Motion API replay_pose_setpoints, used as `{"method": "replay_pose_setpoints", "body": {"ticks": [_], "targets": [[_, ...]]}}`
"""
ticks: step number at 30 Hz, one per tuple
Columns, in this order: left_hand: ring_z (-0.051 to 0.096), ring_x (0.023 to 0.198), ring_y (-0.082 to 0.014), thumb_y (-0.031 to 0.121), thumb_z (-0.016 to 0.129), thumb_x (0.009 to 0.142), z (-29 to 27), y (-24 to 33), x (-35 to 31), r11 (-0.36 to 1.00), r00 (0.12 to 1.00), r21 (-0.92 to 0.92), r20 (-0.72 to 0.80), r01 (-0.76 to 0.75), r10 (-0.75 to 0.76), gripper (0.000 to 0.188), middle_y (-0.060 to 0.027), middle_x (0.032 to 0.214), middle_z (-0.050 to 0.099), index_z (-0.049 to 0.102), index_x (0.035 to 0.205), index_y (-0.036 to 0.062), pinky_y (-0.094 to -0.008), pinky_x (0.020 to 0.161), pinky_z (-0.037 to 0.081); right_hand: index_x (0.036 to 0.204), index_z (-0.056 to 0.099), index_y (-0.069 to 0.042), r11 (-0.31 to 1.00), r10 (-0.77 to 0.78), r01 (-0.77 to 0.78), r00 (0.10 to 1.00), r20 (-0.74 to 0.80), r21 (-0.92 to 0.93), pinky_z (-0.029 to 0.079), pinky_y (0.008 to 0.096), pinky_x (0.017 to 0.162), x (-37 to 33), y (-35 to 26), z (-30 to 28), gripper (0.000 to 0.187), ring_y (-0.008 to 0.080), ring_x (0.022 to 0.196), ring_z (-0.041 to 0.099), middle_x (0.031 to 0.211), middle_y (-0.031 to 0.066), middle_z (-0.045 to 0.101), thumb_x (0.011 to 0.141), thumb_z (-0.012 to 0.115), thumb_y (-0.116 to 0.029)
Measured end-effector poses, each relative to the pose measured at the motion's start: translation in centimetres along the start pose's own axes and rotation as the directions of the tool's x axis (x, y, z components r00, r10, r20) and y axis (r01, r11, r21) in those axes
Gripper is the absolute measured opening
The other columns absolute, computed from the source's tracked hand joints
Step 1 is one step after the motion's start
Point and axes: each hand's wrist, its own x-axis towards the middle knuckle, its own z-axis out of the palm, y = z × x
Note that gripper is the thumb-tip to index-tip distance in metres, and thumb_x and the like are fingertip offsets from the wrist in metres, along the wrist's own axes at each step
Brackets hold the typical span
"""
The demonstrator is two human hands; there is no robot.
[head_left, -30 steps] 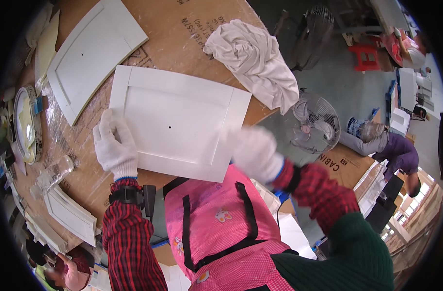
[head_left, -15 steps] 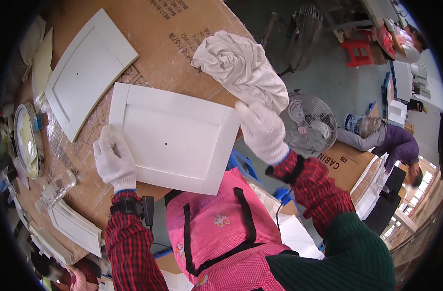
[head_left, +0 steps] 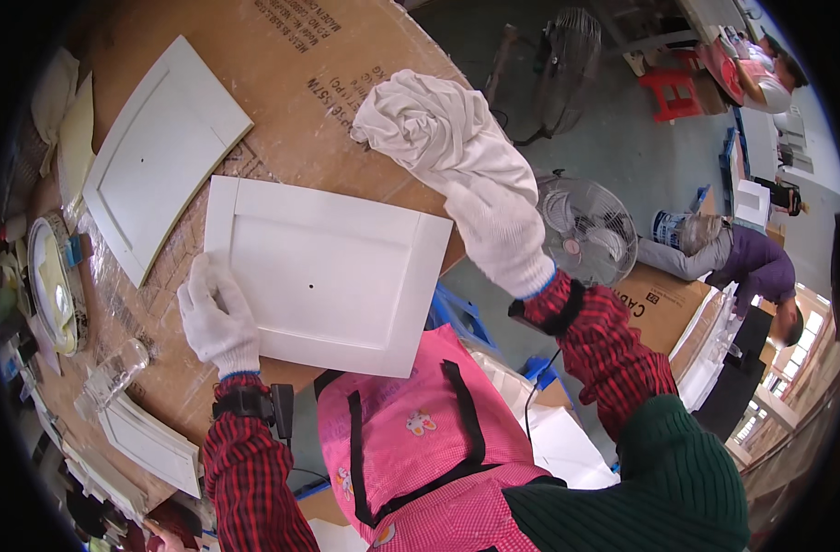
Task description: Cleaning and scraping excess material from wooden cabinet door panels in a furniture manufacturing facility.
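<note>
White rectangular panel with recessed centre lies on brown cardboard-covered counter. Our white-gloved left hand meets its eight-o'clock edge; white-gloved right hand meets crumpled off-white cloth, one o'clock. Either grip closed? We cannot tell.

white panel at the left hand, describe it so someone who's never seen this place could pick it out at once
Find the cardboard-topped table and look to its near edge, beside the pink apron. There lies a white framed panel with a small dark dot mid-face. Unlike the similar panel farther up and left, it has the gloved left hand at its left edge.
</note>
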Motion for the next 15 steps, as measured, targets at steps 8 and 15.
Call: {"method": "replay_pose_setpoints", "body": {"ticks": [8, 15], "targets": [[0.065, 0.084, -0.0288, 0.014, 0.067, 0.095, -0.5, 0.7, 0.1, 1.0, 1.0, -0.017, -0.017, -0.025, 0.024, 0.036, -0.009, 0.093, 0.063, 0.067, 0.132, 0.0103, -0.042, 0.075, 0.054, 0.11, 0.069, -0.006, 0.986, -0.08, 0.038, 0.961, 0.265, 0.162, 0.053, 0.0396, 0.058, -7.3, -7.5, -0.4, 0.029, 0.0241, 0.073, 0.067, 0.088, 0.006, 0.062, 0.084, 0.063, -0.017], [0.064, 0.081, -0.0292, 0.014, 0.068, 0.096, -0.3, 0.3, 0.0, 0.999, 0.999, -0.001, -0.036, -0.036, 0.036, 0.036, -0.0087, 0.09, 0.062, 0.067, 0.131, 0.0101, -0.0427, 0.074, 0.054, 0.108, 0.07, -0.011, 0.889, -0.331, 0.058, 0.767, 0.549, 0.454, 0.054, 0.0387, 0.058, -9.9, -12.3, -2.5, 0.025, 0.0248, 0.07, 0.066, 0.088, 0.0066, 0.064, 0.087, 0.062, -0.022]]}}
